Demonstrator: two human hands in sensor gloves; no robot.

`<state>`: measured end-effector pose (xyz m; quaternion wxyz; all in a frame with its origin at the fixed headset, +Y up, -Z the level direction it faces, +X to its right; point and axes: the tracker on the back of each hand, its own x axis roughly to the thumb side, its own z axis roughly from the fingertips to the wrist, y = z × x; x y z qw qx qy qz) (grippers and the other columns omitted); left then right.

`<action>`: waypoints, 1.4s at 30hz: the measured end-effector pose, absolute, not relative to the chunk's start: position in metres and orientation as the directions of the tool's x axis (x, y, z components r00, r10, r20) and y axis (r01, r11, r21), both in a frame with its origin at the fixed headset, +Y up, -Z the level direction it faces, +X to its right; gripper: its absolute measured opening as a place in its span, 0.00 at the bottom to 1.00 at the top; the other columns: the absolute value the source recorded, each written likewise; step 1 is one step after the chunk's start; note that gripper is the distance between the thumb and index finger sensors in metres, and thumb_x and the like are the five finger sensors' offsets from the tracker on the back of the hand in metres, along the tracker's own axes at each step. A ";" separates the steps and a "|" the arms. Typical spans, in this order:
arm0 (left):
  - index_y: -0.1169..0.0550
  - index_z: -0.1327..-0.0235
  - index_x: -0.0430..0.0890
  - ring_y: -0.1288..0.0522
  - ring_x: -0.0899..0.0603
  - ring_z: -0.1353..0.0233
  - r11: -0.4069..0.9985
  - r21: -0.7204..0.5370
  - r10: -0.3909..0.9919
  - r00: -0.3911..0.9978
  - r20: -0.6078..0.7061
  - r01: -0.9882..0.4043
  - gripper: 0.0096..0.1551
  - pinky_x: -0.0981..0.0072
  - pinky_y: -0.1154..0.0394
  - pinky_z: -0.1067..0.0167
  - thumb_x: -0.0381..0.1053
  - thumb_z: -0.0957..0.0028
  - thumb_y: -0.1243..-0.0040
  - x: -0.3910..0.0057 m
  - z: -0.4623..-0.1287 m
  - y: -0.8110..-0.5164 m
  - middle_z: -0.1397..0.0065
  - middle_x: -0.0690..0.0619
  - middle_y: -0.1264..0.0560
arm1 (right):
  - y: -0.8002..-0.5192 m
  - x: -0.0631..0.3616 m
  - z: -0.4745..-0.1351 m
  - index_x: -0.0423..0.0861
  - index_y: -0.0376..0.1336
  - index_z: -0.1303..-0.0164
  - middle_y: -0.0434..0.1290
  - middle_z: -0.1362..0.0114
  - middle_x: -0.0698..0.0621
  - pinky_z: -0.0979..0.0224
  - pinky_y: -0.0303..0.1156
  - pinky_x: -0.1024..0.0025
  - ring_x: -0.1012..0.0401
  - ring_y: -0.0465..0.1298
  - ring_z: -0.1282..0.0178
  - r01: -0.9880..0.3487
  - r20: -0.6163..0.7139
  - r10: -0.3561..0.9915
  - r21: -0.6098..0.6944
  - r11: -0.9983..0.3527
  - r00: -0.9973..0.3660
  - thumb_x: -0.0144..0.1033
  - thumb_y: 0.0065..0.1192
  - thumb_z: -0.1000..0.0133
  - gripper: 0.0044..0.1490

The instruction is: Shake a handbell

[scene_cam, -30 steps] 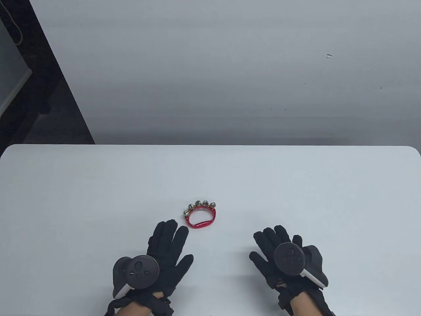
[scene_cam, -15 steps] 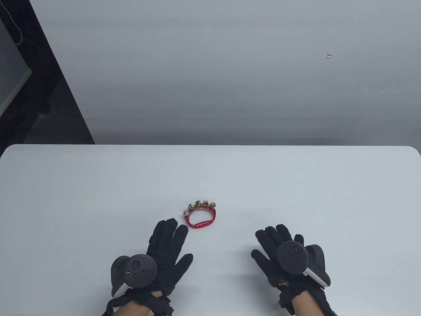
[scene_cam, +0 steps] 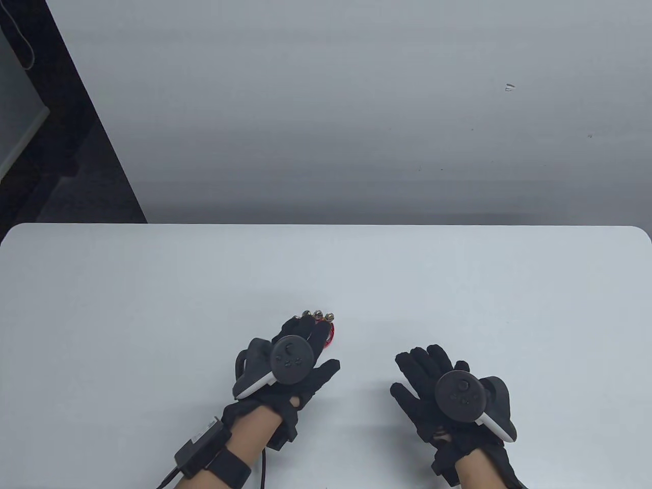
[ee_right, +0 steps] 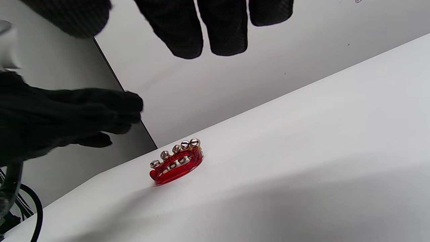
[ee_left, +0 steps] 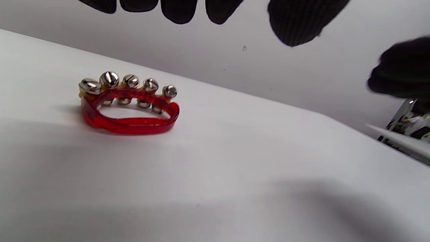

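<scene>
Table view | L hand [scene_cam: 300, 364] above handbell [ee_left: 129, 102] – fingers spread, holding nothing | R hand [scene_cam: 433, 395] flat, empty

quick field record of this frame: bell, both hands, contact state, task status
bell: red ring handbell with five silver jingles, lying flat on the white table
left hand: left hand above the bell, fingers spread, covering most of it in the table view
contact: none visible; both wrist views show the bell free on the table, with the fingers above it
right hand: right hand to the bell's right, apart from it, holding nothing
task status: bell not yet picked up
</scene>
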<state>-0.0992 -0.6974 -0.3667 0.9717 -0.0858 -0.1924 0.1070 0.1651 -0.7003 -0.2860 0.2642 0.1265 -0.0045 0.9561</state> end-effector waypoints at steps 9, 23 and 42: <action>0.30 0.23 0.48 0.31 0.30 0.22 0.956 -0.275 -0.025 0.964 0.264 0.100 0.40 0.40 0.30 0.31 0.61 0.49 0.36 -0.075 -0.412 -0.741 0.19 0.43 0.33 | -0.699 0.164 -0.288 0.45 0.55 0.19 0.55 0.16 0.40 0.28 0.37 0.28 0.38 0.48 0.15 -0.518 0.246 0.520 0.078 -0.852 -0.818 0.62 0.47 0.44 0.47; 0.15 0.46 0.52 0.16 0.37 0.38 0.956 -0.221 -0.116 0.943 0.313 0.192 0.22 0.47 0.20 0.40 0.54 0.53 0.27 -0.060 -0.427 -0.755 0.36 0.49 0.18 | -0.703 0.163 -0.290 0.45 0.55 0.19 0.55 0.16 0.40 0.28 0.37 0.29 0.38 0.48 0.15 -0.515 0.221 0.526 0.108 -0.850 -0.821 0.62 0.47 0.43 0.47; 0.18 0.43 0.42 0.16 0.37 0.43 0.655 -0.280 0.729 0.490 0.479 -0.702 0.23 0.48 0.17 0.44 0.50 0.49 0.34 -0.134 -0.359 -0.678 0.38 0.42 0.21 | -0.690 0.165 -0.282 0.46 0.52 0.18 0.54 0.15 0.40 0.28 0.37 0.29 0.38 0.47 0.14 -0.605 0.292 0.585 0.026 -0.796 -0.757 0.65 0.43 0.44 0.49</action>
